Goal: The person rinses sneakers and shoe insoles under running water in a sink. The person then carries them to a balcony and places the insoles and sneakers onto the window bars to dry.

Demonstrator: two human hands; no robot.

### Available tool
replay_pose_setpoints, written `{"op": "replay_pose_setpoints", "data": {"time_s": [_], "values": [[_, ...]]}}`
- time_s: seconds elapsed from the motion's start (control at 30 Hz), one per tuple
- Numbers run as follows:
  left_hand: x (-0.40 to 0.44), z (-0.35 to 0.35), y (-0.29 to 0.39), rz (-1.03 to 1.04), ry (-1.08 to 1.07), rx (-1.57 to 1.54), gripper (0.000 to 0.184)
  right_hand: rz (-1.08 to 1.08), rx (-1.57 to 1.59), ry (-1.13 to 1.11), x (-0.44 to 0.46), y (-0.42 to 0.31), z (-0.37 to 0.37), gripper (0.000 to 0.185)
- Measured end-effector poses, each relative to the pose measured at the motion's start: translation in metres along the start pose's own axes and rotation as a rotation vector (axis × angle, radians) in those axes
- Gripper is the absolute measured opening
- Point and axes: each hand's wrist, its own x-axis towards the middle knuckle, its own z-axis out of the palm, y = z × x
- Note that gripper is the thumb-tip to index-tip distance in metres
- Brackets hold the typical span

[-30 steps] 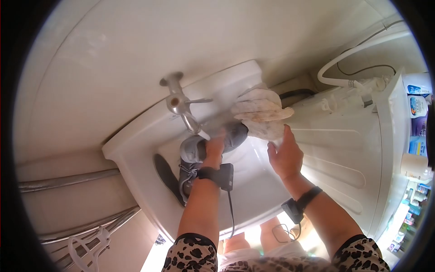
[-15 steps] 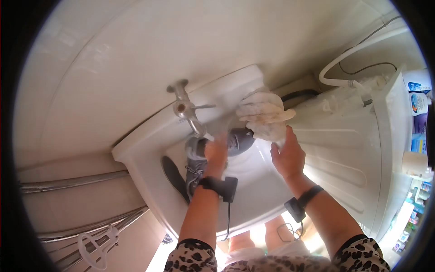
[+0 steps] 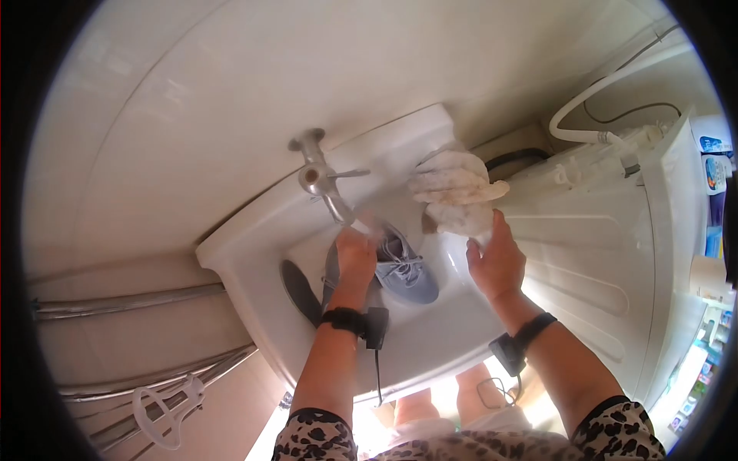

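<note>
Beneath the metal faucet [image 3: 321, 184], my left hand [image 3: 358, 261] is closed on the heel end of a grey lace-up shoe [image 3: 407, 276], whose toe points toward the lower right. A second grey shoe [image 3: 330, 273] lies partly hidden behind that hand in the white sink [image 3: 430, 346]. A dark insole [image 3: 300, 290] leans on the sink's left side. My right hand [image 3: 498, 257] has its thumb and fingers around the lower end of a wet, whitish cloth-like bundle [image 3: 453, 184], which hangs over the sink's right rim.
Right of the sink stands a white washing machine [image 3: 569, 269] with a pale hose [image 3: 565, 127]. Bottles [image 3: 715, 173] line the far right. Metal pipes [image 3: 131, 301] and a white plastic hanger [image 3: 165, 415] are at the left.
The shoe in my left hand has turned, so its laces and toe now show toward the lower right. My right hand stays at the whitish bundle. The view has shifted slightly.
</note>
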Motion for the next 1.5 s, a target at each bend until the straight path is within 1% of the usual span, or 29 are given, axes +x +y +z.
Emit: {"op": "replay_pose_setpoints", "data": {"time_s": [0.07, 0.13, 0.2, 0.27, 0.37, 0.47, 0.57, 0.67, 0.77, 0.87, 0.9, 0.93, 0.97, 1.03, 1.07, 1.1, 1.13, 1.17, 1.2, 1.27, 1.33, 1.4, 1.43, 1.5], "values": [[0.012, 0.023, -0.017, -0.111, -0.008, 0.091, 0.017, 0.008, 0.007, 0.001, -0.003, 0.0, 0.002, 0.064], [0.027, 0.052, -0.041, -0.043, 0.039, 0.034, 0.015, 0.004, 0.025, -0.001, -0.003, -0.001, 0.001, 0.064], [0.037, 0.067, -0.043, -0.104, -0.028, 0.075, 0.017, -0.01, 0.026, 0.009, -0.001, 0.0, 0.001, 0.064], [0.049, 0.041, 0.007, -0.288, -0.216, 0.214, 0.02, -0.003, 0.029, 0.0, -0.002, 0.001, 0.002, 0.064], [0.039, 0.056, -0.018, -0.454, -0.221, 0.245, 0.026, 0.016, 0.029, -0.031, -0.002, 0.001, 0.001, 0.064], [0.027, 0.008, -0.007, -0.519, -0.313, -0.022, 0.023, 0.007, 0.024, -0.022, -0.001, 0.0, -0.001, 0.064], [-0.001, -0.021, 0.015, -0.149, 0.141, 0.152, 0.024, 0.016, 0.039, -0.035, -0.001, 0.002, 0.0, 0.063], [-0.02, -0.032, 0.061, -0.123, -0.161, -0.055, 0.036, 0.034, 0.039, -0.064, 0.0, 0.002, -0.002, 0.062], [-0.033, 0.009, 0.057, -0.297, -0.29, 0.242, 0.049, 0.041, 0.044, -0.064, 0.002, 0.001, -0.001, 0.062], [0.019, 0.001, 0.081, -0.73, -0.745, 0.06, 0.045, 0.032, 0.017, -0.046, -0.004, 0.004, 0.0, 0.062], [0.012, 0.018, 0.062, -0.735, -0.733, -0.086, 0.042, 0.02, 0.014, -0.035, -0.003, 0.004, 0.0, 0.061], [0.0, 0.05, 0.028, -0.737, -0.717, -0.23, 0.038, 0.007, 0.013, -0.024, -0.002, 0.004, 0.0, 0.061], [-0.011, 0.064, 0.007, -0.742, -0.703, -0.37, 0.035, 0.033, 0.021, -0.066, -0.003, 0.001, -0.001, 0.062], [-0.007, 0.032, 0.021, -0.792, -0.848, -0.339, 0.043, 0.085, 0.041, -0.139, -0.001, -0.002, -0.007, 0.063], [-0.003, 0.014, 0.031, -0.813, -0.927, -0.321, 0.047, -0.02, 0.077, -0.041, -0.004, 0.0, -0.006, 0.061], [-0.018, -0.002, 0.034, -0.576, -0.804, -0.348, 0.036, -0.127, 0.114, 0.061, -0.005, 0.006, -0.003, 0.059], [-0.034, -0.008, 0.032, -0.693, -0.709, -0.519, 0.031, -0.241, 0.144, 0.166, -0.004, 0.009, -0.001, 0.057], [-0.05, -0.014, 0.03, -0.798, -0.6, -0.69, 0.026, -0.297, 0.153, 0.238, -0.007, 0.005, 0.005, 0.052], [-0.06, -0.015, 0.036, -1.112, -0.461, -0.889, 0.025, -0.347, 0.16, 0.3, -0.02, -0.005, 0.013, 0.048], [-0.074, -0.023, 0.052, -1.19, -0.268, -1.022, 0.025, -0.539, 0.473, 0.143, -0.046, -0.048, 0.026, 0.041], [-0.071, -0.04, 0.069, -1.207, -0.08, -1.202, 0.026, -0.766, 0.256, -0.182, -0.058, -0.076, 0.059, 0.042], [-0.071, -0.057, 0.082, -1.19, 0.089, -1.418, 0.031, -0.713, 0.36, -0.086, -0.043, -0.079, 0.073, 0.04], [-0.074, -0.063, 0.073, -1.033, 0.011, -1.492, 0.037, -0.687, 0.415, -0.039, -0.033, -0.08, 0.08, 0.04], [-0.08, -0.061, 0.08, -1.149, 0.132, -1.503, 0.037, -0.616, 0.324, -0.098, -0.031, -0.076, 0.086, 0.039]]}}
